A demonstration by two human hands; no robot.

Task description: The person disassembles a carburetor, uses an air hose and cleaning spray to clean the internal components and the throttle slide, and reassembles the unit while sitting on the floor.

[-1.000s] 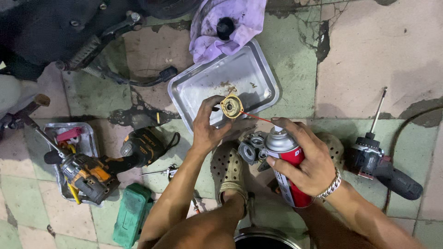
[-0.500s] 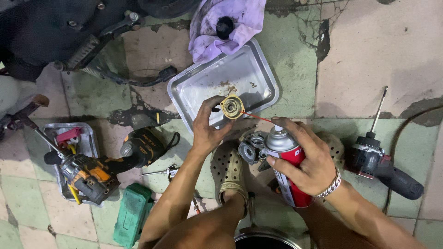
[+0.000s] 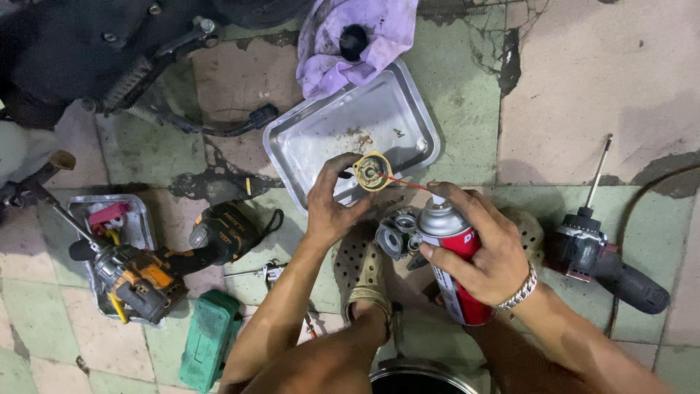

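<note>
- One small round brass-coloured part (image 3: 372, 171) sits pinched in the fingertips of the left hand (image 3: 329, 208), held just above the near edge of the metal tray (image 3: 408, 109).
- One red spray can (image 3: 456, 259) with a silver top is gripped in the right hand (image 3: 477, 248); its thin red straw (image 3: 403, 183) reaches across to the brass part.
- One grey metal carburettor body (image 3: 397, 235) lies on the floor between the two hands, just beside the can.
- One shallow rectangular tray lies on the tiles, tilted on the diagonal, with a few specks of dirt inside.
- One purple rag (image 3: 357, 40) rests against the far corner of the tray, with a black knob (image 3: 353, 40) on top of it.
- Power tools: one black and orange drill (image 3: 138, 281) over a second small tray (image 3: 138, 215) to the left, one dark driver with a long bit (image 3: 601, 252) to the right.
- One green case (image 3: 209, 339) lies near the left forearm.
- Left hand: closed around the part, palm down, forearm running up from the lower edge of the view.
- Right hand: wrapped around the can with the index finger on the nozzle; a silver bracelet (image 3: 519, 290) circles the wrist.
- One perforated sandal (image 3: 362, 273) on a foot shows between the arms.
</note>
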